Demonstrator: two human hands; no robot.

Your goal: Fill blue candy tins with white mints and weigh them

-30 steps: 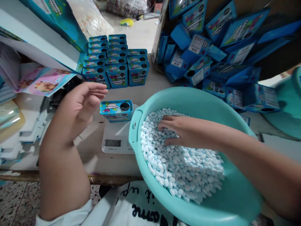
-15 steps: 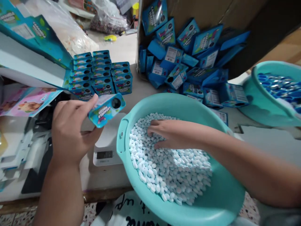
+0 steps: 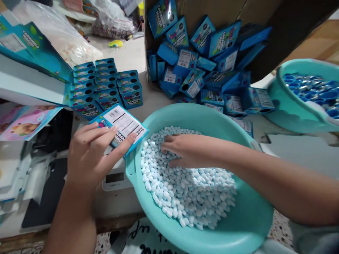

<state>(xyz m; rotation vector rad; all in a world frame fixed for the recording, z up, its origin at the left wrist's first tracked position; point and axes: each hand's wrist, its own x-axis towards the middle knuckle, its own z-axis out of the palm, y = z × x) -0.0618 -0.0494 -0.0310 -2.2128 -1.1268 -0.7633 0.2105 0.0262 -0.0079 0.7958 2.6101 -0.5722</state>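
Note:
My left hand (image 3: 92,151) grips a small blue candy box (image 3: 120,127), its label side turned up, over the left rim of a teal tub (image 3: 254,225). The thumb and fingers press on its printed faces. Many small white candies (image 3: 185,197) lie heaped in the tub. My right hand (image 3: 177,150) reaches in from the right and rests on the candies, fingers bent and thumb apart. The fingertips are partly sunk among them. A white digital scale (image 3: 116,180) lies under my left hand, partly covered by the tub and box.
Blue boxes stand in neat rows (image 3: 106,91) at the back left, beside a larger open display carton (image 3: 34,79). A cardboard box (image 3: 238,10) on its side spills blue boxes (image 3: 188,58). Another teal tub (image 3: 288,113) with blue-and-silver wrapped pieces stands right.
My left hand has turned the candy box so its label faces up, and brought it over the tub's rim. My right hand stays among the candies. The view has shifted slightly.

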